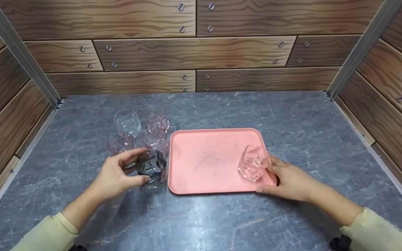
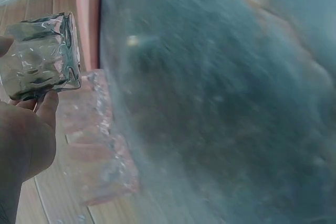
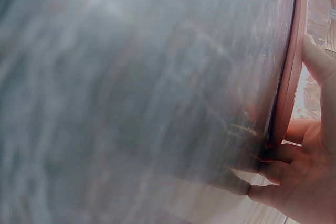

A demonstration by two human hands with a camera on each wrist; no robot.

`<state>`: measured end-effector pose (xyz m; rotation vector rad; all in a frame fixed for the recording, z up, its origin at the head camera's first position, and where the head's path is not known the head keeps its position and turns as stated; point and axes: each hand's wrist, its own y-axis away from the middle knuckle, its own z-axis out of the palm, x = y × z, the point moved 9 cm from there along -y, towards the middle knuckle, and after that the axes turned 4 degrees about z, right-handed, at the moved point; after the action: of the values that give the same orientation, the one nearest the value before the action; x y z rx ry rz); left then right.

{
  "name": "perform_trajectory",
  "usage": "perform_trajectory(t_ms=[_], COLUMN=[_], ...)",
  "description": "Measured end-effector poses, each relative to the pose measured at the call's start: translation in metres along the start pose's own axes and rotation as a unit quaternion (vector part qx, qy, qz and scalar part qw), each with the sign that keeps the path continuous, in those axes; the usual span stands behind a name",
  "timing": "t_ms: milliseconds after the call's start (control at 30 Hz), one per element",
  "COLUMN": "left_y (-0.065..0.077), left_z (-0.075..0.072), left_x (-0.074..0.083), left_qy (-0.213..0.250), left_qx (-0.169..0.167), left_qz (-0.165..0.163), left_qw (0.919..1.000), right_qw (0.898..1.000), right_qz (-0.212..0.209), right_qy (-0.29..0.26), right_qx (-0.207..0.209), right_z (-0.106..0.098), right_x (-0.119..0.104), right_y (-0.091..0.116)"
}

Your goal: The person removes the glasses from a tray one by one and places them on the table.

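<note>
In the head view my left hand [image 1: 115, 174] grips a dark grey faceted glass [image 1: 150, 164] between thumb and fingers, just left of the pink tray [image 1: 201, 139]. The left wrist view shows the same glass [image 2: 39, 59] raised a little off the table. My right hand [image 1: 291, 179] holds the tray's near right corner, its thumb at the front edge and fingers along the right side. Close to those fingers, a clear faceted glass [image 1: 253, 162] stands on the tray. In the right wrist view the thumb touches the tray's rim [image 3: 295, 66].
Left of the tray a group of glasses stands on the grey marbled table [image 1: 215, 223]: a clear one [image 1: 127, 122] at the back and pinkish ones [image 1: 157, 122] around it, including a front-left glass [image 1: 120, 141]. Wood-patterned walls [image 1: 194, 52] enclose the table's back and sides.
</note>
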<state>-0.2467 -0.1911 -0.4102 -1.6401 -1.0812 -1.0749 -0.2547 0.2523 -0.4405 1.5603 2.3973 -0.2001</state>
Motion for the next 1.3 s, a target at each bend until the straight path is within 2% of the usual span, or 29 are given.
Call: perform_trajectory(t_ms=[167, 400, 667, 1033, 1300], left_y=[0.001, 0.001, 0.001, 0.003, 0.005], left_z=[-0.002, -0.001, 0.001, 0.002, 0.003], left_x=[-0.01, -0.016, -0.023, -0.024, -0.021], left_qy=[-0.003, -0.011, 0.008, 0.01, -0.008], left_qx=[0.004, 0.003, 0.003, -0.002, -0.027], left_qz=[-0.012, -0.017, -0.024, -0.02, -0.013], left_qw=[0.9999, 0.9998, 0.9997, 0.9997, 0.9995], right_qw=[1.0, 1.0, 1.0, 1.0, 1.0], right_qz=[-0.004, -0.002, 0.003, 0.005, 0.009], right_qy=[0.0, -0.002, -0.005, -0.004, -0.002], right_qx=[0.004, 0.004, 0.0, -0.004, -0.008], right_z=[-0.001, 0.0, 0.0, 0.001, 0.001], right_x=[-0.001, 0.001, 0.002, 0.001, 0.002], right_y=[0.0, 0.0, 0.0, 0.0, 0.0])
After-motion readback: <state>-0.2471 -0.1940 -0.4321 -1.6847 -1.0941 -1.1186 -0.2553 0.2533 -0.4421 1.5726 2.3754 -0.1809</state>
